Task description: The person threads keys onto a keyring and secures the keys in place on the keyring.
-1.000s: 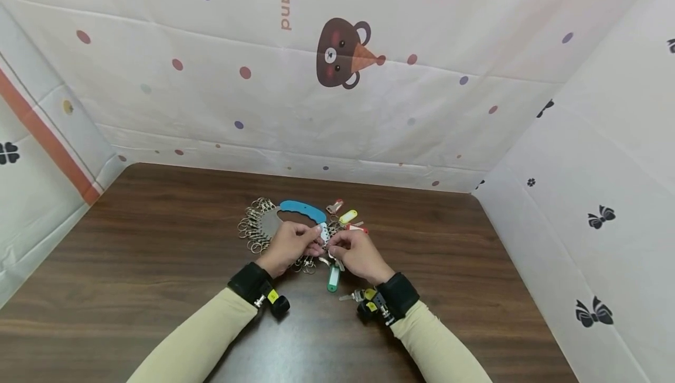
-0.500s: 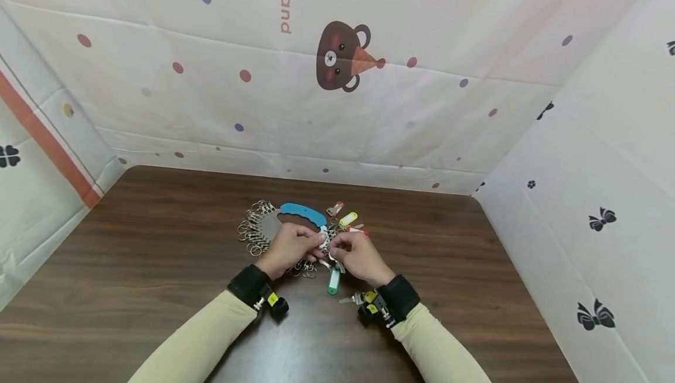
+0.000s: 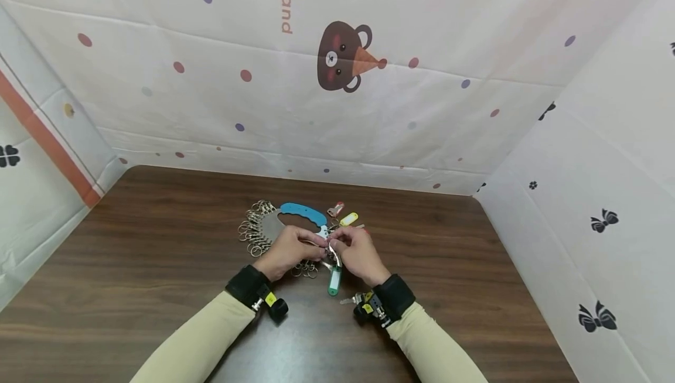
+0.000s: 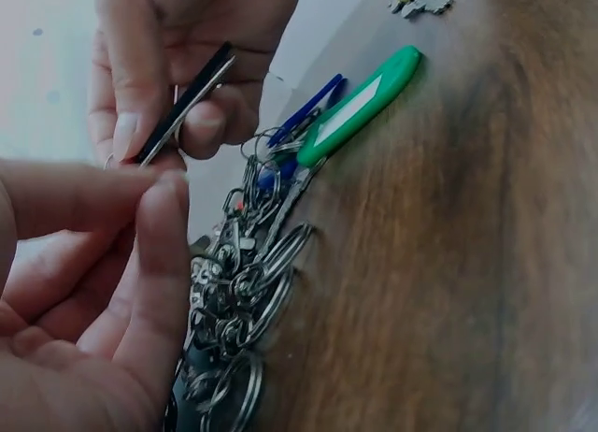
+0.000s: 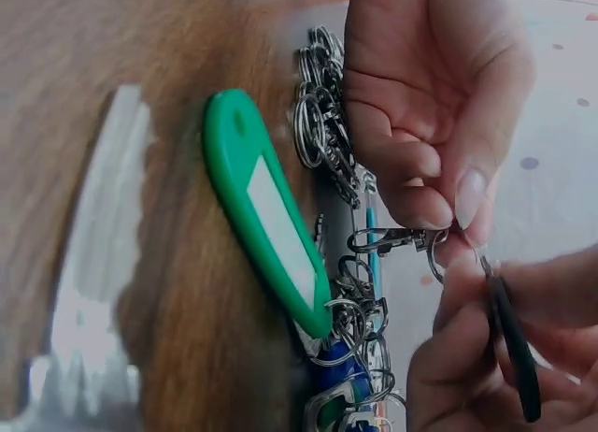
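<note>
A key holder with a blue handle [image 3: 303, 212] and grey plate [image 3: 270, 226] lies flat, its edge hung with several clasps and split rings. My left hand [image 3: 289, 252] pinches a split ring [image 5: 436, 261] that hangs on one of the clasps [image 5: 388, 237]. Opposite it, my right hand [image 3: 361, 254] holds a key [image 5: 516, 348] with a dark head between thumb and fingers. The fingertips of both hands meet at the ring, partly hiding where key and ring come together. A green key tag [image 3: 334, 281] dangles from the holder just below the hands.
Beyond the right hand lie a yellow tag [image 3: 348, 219] and a red tag [image 3: 336, 209]. A loose key [image 3: 351, 299] rests on the brown table [image 3: 158, 289] beside the right wrist camera. A patterned white sheet [image 3: 263, 108] rises behind the table.
My left fingertips have shifted slightly right and now meet those of my right hand, which has edged a little up. A silver key beneath the right fingers shows more plainly.
</note>
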Motion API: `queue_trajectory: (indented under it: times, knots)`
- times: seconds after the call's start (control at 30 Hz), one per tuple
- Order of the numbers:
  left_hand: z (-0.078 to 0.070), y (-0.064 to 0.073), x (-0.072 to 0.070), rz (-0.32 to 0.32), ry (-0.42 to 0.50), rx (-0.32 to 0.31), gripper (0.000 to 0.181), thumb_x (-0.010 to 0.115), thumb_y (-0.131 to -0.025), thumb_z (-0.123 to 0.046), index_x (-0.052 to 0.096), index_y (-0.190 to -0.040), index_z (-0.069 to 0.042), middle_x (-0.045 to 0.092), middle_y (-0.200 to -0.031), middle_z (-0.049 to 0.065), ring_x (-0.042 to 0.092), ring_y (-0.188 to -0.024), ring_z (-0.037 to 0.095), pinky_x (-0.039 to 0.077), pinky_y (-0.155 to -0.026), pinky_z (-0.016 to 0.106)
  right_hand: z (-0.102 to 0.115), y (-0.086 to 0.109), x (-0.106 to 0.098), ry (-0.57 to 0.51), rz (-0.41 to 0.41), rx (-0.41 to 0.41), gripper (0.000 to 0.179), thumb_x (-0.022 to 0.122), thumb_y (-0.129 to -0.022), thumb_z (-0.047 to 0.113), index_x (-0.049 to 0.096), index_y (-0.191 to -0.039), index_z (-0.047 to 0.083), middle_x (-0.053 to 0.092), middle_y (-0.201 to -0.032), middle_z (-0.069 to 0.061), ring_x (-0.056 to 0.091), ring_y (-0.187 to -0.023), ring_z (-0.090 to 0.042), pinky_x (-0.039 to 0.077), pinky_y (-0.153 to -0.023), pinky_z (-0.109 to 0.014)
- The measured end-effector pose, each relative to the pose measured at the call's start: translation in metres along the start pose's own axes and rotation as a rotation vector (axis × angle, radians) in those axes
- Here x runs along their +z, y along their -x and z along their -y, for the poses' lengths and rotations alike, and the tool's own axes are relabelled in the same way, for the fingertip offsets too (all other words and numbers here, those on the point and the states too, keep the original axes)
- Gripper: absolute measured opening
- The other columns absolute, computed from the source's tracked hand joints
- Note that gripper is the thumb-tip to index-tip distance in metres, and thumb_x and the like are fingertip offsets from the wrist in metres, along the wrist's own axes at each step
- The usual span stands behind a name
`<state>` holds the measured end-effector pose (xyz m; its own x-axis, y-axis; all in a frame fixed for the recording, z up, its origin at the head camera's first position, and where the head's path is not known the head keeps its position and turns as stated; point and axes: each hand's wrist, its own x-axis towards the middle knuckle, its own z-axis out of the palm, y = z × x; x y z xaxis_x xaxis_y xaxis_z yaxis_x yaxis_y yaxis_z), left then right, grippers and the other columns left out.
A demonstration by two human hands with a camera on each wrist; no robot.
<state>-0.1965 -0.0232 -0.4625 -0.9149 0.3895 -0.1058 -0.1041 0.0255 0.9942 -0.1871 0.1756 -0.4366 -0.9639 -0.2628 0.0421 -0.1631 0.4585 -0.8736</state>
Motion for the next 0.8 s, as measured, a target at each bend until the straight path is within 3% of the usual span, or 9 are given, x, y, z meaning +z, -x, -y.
queue_trajectory:
  times: [0.2,0.53,0.63,0.8]
  knots:
    - [-0.001,0.0,0.007,-0.092,-0.015,0.001,0.018,0.072,-0.094,0.0,0.076,-0.108,0.01,0.078,-0.102,0.021,0.073,-0.074,0.011,0.061,-0.066,0.022,0.001,0.0,0.001,0.0,-0.084,0.036,0.012,0.064,-0.099,0.002,0.076,-0.097,0.005,0.071,-0.093,-0.009,0.058,-0.083,-0.014,0.047,-0.075,-0.027]
    - [-0.003,0.0,0.01,-0.172,-0.06,0.055,0.011,0.072,-0.094,0.0,0.074,-0.103,0.007,0.078,-0.09,0.02,0.071,-0.069,0.014,0.057,-0.059,0.021,0.001,-0.002,0.005,-0.176,-0.042,0.098,0.01,0.065,-0.099,0.001,0.074,-0.1,0.0,0.068,-0.089,-0.008,0.056,-0.079,-0.014,0.046,-0.07,-0.024]
    - [-0.002,0.0,0.013,-0.221,-0.078,0.055,0.007,0.072,-0.093,0.002,0.072,-0.098,0.007,0.077,-0.085,0.018,0.07,-0.065,0.013,0.057,-0.058,0.022,0.002,-0.001,0.008,-0.191,-0.022,0.074,0.01,0.063,-0.099,0.0,0.073,-0.1,-0.002,0.068,-0.09,-0.011,0.057,-0.079,-0.013,0.047,-0.071,-0.024]
    - [-0.004,-0.001,0.017,-0.27,-0.082,0.035,0.006,0.072,-0.092,0.003,0.066,-0.091,0.004,0.076,-0.077,0.013,0.071,-0.061,0.013,0.06,-0.059,0.024,0.004,0.0,0.012,-0.112,-0.03,0.012,0.011,0.064,-0.099,0.0,0.074,-0.098,0.001,0.07,-0.093,-0.014,0.059,-0.08,-0.013,0.05,-0.074,-0.024]
